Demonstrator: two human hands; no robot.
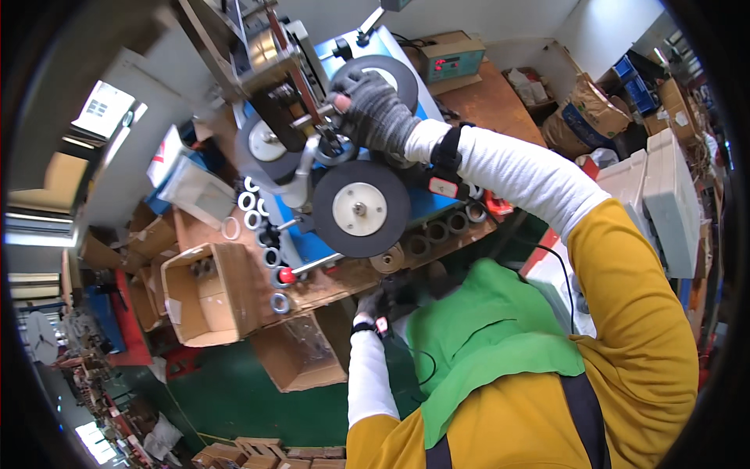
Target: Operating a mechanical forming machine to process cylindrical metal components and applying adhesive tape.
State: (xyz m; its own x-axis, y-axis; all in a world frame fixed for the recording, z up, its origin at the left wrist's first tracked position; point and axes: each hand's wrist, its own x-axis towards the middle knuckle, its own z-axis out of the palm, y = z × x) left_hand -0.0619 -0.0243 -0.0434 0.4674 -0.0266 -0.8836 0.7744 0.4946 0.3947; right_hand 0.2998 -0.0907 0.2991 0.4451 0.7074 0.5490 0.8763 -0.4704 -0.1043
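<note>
My right hand (pixel 375 111), in a grey glove with a bare thumb tip, is closed among the metal parts of a blue-based machine (pixel 437 205). What its fingers grip is hidden beneath it. Around it are black wheels with white hubs, one wheel (pixel 324 205) at the front and another behind the hand. Down by the table's front edge is my left hand (pixel 373 303), in a dark glove; its fingers blend into the shadow. Nearest to that hand is a small round brownish disc (pixel 387 259) at the table edge. White and grey rings (pixel 271 257) lie along the machine's base.
An open cardboard box (pixel 205 293) stands left of the machine, with another carton (pixel 301 352) lower down. A red-knobbed lever (pixel 287 275) sticks out at the front left. At the back right sits a control box (pixel 453 61) with a red display. Cables hang by both wrists.
</note>
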